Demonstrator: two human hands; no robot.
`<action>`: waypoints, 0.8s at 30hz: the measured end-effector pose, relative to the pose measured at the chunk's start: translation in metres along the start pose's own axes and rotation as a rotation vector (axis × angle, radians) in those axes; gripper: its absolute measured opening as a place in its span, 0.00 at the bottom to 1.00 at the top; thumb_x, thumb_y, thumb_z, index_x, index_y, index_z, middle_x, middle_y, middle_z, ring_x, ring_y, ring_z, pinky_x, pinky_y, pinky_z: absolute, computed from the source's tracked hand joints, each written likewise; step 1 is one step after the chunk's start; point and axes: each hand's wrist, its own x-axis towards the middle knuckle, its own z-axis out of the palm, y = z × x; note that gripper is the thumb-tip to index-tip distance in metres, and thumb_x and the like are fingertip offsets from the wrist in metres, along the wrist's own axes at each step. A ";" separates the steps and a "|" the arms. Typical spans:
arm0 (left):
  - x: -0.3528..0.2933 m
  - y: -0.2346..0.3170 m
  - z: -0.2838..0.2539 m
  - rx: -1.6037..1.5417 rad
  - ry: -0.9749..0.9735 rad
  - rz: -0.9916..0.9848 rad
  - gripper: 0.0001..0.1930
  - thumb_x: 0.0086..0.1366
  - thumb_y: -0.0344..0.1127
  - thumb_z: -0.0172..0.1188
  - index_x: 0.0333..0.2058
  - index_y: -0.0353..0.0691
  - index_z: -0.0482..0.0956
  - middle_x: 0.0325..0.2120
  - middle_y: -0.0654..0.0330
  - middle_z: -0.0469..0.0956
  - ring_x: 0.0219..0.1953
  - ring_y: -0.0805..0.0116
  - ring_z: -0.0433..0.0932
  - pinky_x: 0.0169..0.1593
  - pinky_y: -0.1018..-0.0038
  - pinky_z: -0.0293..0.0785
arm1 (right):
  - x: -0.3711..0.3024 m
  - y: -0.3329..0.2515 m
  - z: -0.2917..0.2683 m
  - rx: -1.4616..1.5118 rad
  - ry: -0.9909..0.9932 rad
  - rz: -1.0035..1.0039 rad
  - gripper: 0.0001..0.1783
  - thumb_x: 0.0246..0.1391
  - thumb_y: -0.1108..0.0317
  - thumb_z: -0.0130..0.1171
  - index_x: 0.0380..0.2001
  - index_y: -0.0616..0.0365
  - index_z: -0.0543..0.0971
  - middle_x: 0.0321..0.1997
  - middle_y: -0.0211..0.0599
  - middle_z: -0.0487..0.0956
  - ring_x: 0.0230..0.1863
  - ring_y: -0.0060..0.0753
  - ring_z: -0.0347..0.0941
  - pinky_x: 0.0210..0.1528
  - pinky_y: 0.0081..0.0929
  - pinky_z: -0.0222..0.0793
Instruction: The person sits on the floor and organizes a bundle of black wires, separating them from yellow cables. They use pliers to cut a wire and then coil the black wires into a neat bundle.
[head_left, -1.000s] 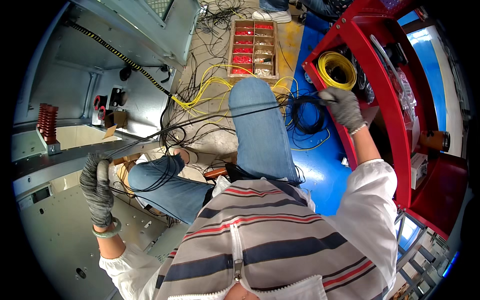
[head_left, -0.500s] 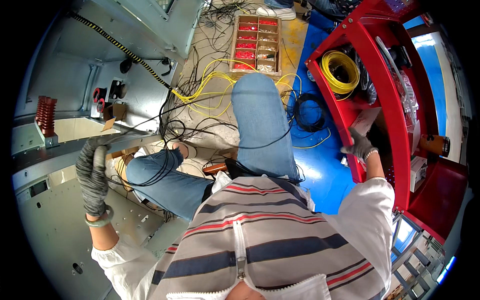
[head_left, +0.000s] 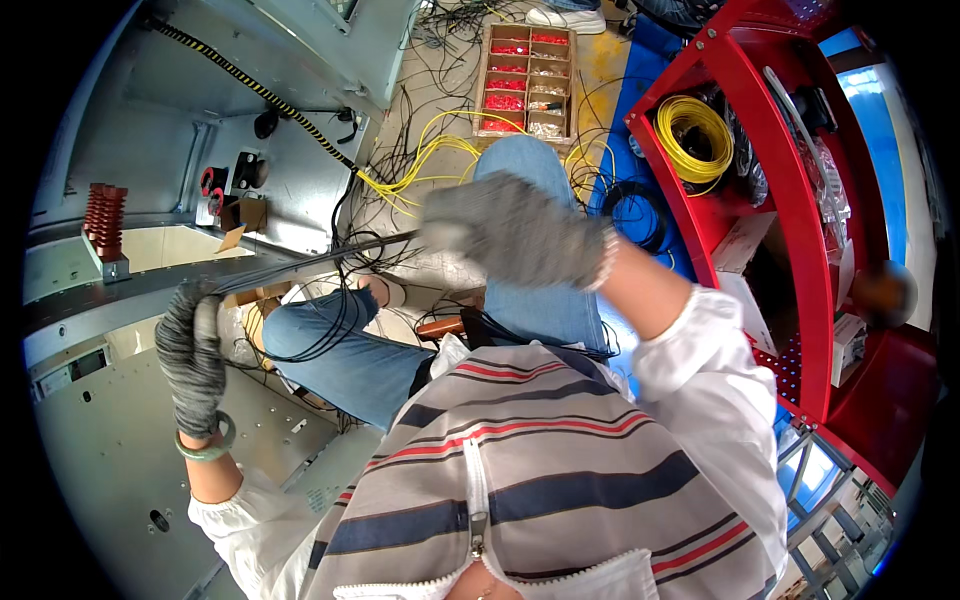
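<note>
Both hands wear grey knitted gloves. My left hand (head_left: 192,345) is closed around thin black wires beside the grey metal cabinet rail (head_left: 110,300). From it a bundle of black wires (head_left: 330,256) runs fairly straight up to my right hand (head_left: 515,230). That hand is over my right knee, closed on the bundle and smeared by motion; its fingertips are partly hidden. Loops of black wire also hang across my left knee. Yellow wires (head_left: 440,160) come out of a black-and-yellow spiral sleeve (head_left: 255,85) and spread over the floor beyond my hands.
A divided wooden box (head_left: 525,80) holds red and pale small parts. The red cart (head_left: 690,235) on the right carries a yellow wire coil (head_left: 692,140) and cartons. A ribbed brown insulator (head_left: 104,220) stands on the cabinet at left. Another person's shoe (head_left: 566,19) shows at the top.
My right hand has swung left from beside the red cart to above my knee. The black wires between my hands now form a tight bundle. My left hand has stayed nearly in place.
</note>
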 end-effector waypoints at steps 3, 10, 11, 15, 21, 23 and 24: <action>-0.013 -0.062 -0.011 0.024 0.008 -0.128 0.09 0.63 0.31 0.47 0.36 0.32 0.73 0.30 0.55 0.76 0.34 0.70 0.72 0.40 0.76 0.66 | -0.056 0.063 -0.029 -0.213 0.021 0.166 0.05 0.49 0.67 0.50 0.29 0.53 0.74 0.28 0.38 0.75 0.31 0.39 0.72 0.38 0.31 0.69; -0.060 -0.153 -0.033 0.116 0.126 -0.384 0.12 0.63 0.38 0.48 0.34 0.34 0.73 0.28 0.60 0.75 0.31 0.72 0.69 0.39 0.77 0.66 | -0.142 0.100 -0.080 -0.061 0.066 0.566 0.09 0.52 0.68 0.49 0.27 0.61 0.75 0.24 0.39 0.75 0.28 0.36 0.71 0.35 0.27 0.67; -0.076 -0.191 -0.052 0.135 0.106 -0.420 0.12 0.63 0.39 0.49 0.35 0.35 0.74 0.30 0.60 0.76 0.32 0.72 0.71 0.40 0.75 0.66 | -0.147 0.105 -0.080 -0.046 0.072 0.571 0.09 0.52 0.67 0.49 0.27 0.62 0.75 0.24 0.39 0.75 0.28 0.35 0.71 0.35 0.27 0.67; -0.141 -0.276 -0.095 0.269 0.093 -0.653 0.13 0.62 0.40 0.51 0.36 0.36 0.74 0.30 0.59 0.77 0.33 0.71 0.73 0.40 0.74 0.67 | -0.151 0.116 -0.071 -0.036 0.076 0.525 0.10 0.52 0.65 0.51 0.28 0.61 0.76 0.24 0.42 0.75 0.27 0.36 0.71 0.34 0.27 0.67; -0.199 -0.298 -0.100 0.768 -0.570 -0.887 0.09 0.54 0.36 0.52 0.33 0.45 0.78 0.30 0.55 0.78 0.34 0.57 0.75 0.40 0.68 0.69 | -0.108 0.073 -0.019 -0.061 0.135 0.387 0.09 0.49 0.66 0.54 0.28 0.60 0.76 0.25 0.43 0.76 0.28 0.38 0.73 0.32 0.28 0.67; -0.131 -0.197 -0.055 1.104 -0.972 -0.591 0.11 0.54 0.34 0.51 0.36 0.47 0.76 0.33 0.55 0.76 0.38 0.55 0.73 0.43 0.64 0.70 | -0.105 0.059 -0.009 -0.102 0.176 0.376 0.07 0.47 0.65 0.54 0.29 0.56 0.76 0.25 0.45 0.75 0.28 0.44 0.72 0.31 0.32 0.68; -0.111 -0.167 -0.041 1.058 -0.766 -0.422 0.11 0.54 0.33 0.50 0.38 0.46 0.75 0.36 0.54 0.75 0.40 0.54 0.72 0.43 0.64 0.69 | -0.107 0.058 -0.008 -0.112 0.176 0.354 0.07 0.47 0.65 0.54 0.29 0.56 0.76 0.25 0.44 0.75 0.28 0.45 0.72 0.31 0.33 0.67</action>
